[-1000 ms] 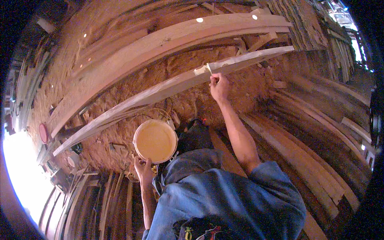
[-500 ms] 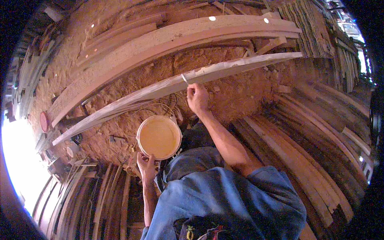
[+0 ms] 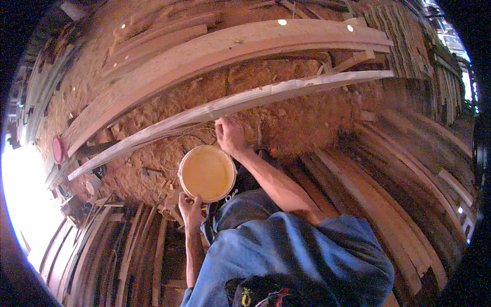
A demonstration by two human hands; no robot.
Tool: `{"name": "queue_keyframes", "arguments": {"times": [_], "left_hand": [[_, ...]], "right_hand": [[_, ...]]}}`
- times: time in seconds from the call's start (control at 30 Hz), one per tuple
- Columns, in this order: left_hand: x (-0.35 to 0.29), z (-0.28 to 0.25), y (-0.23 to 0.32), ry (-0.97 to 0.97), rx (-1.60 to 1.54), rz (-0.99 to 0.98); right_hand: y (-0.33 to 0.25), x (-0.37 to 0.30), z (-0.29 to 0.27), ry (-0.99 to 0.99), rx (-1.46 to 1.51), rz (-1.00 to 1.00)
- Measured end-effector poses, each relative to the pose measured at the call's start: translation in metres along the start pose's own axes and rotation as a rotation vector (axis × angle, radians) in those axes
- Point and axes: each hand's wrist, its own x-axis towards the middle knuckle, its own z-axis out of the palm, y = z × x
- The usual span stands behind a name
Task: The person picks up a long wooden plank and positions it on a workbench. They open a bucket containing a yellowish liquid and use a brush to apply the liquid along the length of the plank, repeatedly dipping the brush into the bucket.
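Observation:
My left hand (image 3: pixel 190 209) is closed on the near edge of a round pale bucket (image 3: pixel 181 180), held upright in front of my body. Inside its rim shows a smooth yellow-tan surface; whether that is liquid or a lid I cannot tell. Beyond and right of the bucket, my right hand (image 3: pixel 231 137) has its fingers curled together just below a long pale plank (image 3: pixel 176 123). What those fingers hold does not show clearly. The plank stretches across in front of me, its upper edge whiter than its side.
Behind the plank lies a thick wide beam (image 3: pixel 169 71). Stacked boards (image 3: pixel 399 189) fill the right side, and more long boards (image 3: pixel 115 250) lie at lower left. Wood chips and shavings cover the brown ground (image 3: pixel 312 123). A red round object (image 3: pixel 57 149) sits by the beam's left end.
My right hand has moved left and toward me, nearer the bucket. The short white stick-like thing that showed above its fingers is no longer visible. My left hand keeps hold of the bucket.

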Motion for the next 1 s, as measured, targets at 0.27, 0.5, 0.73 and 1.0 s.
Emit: {"name": "queue_keyframes", "arguments": {"times": [0.27,0.5,0.73,1.0], "left_hand": [[-0.005,0.003,0.008,-0.023,-0.186,-0.133],[0.005,-0.001,0.002,-0.038,-0.045,-0.093],[0.003,-0.003,-0.009,-0.077,-0.072,-0.058],[0.012,-0.014,-0.016,-0.152,0.071,-0.097]], "right_hand": [[0.095,0.017,-0.094,0.441,-0.035,0.187],[0.09,0.026,-0.117,0.297,-0.248,0.116],[0.1,0.019,-0.123,0.436,-0.108,0.147],[0.171,0.048,-0.26,0.743,-0.302,0.145]]}}
